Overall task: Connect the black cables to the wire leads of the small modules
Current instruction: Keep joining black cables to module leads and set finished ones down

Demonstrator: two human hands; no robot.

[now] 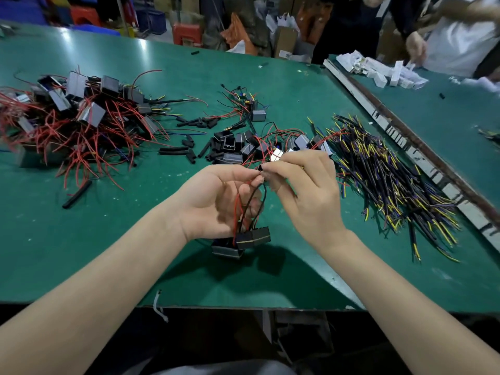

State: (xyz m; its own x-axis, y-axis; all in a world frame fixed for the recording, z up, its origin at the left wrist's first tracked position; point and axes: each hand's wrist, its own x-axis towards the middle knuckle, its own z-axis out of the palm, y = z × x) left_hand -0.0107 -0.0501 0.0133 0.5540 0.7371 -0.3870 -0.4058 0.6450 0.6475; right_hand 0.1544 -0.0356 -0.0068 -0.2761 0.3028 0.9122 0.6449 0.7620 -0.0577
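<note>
Where wires sprawl, green table (135, 239) amid warehouse clutter

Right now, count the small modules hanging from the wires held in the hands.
3 visible: two side by side and one lower behind them; more may be hidden.

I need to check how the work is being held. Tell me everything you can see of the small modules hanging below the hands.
The small modules are dark, box-shaped blocks, seemingly plastic, each crossed by a thin pale line. At least three hang clustered just above the green table, tilted at different angles. Thin red and black leads rise from them to where the left hand and right hand pinch the wire ends together.
</note>
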